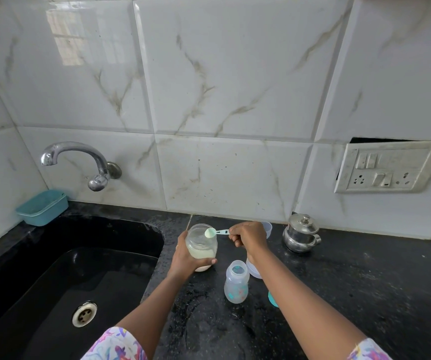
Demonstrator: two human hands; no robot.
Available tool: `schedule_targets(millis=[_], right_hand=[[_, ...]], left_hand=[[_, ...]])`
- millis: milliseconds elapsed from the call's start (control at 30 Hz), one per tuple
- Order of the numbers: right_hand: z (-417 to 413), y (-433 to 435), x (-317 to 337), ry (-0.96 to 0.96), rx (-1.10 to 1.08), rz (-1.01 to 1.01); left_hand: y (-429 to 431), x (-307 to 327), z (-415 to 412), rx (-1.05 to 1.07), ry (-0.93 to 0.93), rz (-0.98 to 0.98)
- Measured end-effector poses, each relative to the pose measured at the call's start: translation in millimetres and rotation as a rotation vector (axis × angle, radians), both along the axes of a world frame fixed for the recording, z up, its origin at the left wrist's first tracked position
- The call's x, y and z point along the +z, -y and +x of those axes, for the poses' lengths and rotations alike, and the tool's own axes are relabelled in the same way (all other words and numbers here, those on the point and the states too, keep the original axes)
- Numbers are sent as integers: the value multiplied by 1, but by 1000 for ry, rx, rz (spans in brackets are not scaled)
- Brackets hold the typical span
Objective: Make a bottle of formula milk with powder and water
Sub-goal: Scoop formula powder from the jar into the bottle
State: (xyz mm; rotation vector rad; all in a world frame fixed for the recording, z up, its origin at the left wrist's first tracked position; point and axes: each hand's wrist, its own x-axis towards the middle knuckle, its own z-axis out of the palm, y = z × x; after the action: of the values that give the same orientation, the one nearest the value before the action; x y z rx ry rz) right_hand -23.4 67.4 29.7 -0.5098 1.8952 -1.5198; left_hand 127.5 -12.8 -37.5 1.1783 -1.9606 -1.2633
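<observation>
The scoop lies about level w/ its long axis running left-right. Its bowl end points left, over the open mouth of the jar. The handle end points right into the right hand, which pinches it w/ curled fingers. The left hand wraps the jar from the left, fingers curled round it. The jar is near upright w/ pale powder in its lower part (can't tell if its base touches the counter). The bottle stands upright and uncapped, mouth up, just nearer than the jar, between the two forearms. A clear cap is partly hidden under the right forearm, and a clear cup is behind the right hand. A lidded steel pot stands further right. The sink, tap and blue tub are to the left.
</observation>
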Motion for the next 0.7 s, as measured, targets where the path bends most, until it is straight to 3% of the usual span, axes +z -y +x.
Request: schedule_targets(millis=[267,367,533,700], right_hand=[[-1,-19,7,28,-7,-41],[-4,-31,11,16,-10,-37],[-9,-56,12,53,-63,-74],[-11,-82,8,52,-84,-76]], left_hand=[[-3,-1,16,13,-27,117],[-16,5,24,63,-116,142],[-48,10,30,167,-221,-158],[-81,6,15,-96,-138,-221]])
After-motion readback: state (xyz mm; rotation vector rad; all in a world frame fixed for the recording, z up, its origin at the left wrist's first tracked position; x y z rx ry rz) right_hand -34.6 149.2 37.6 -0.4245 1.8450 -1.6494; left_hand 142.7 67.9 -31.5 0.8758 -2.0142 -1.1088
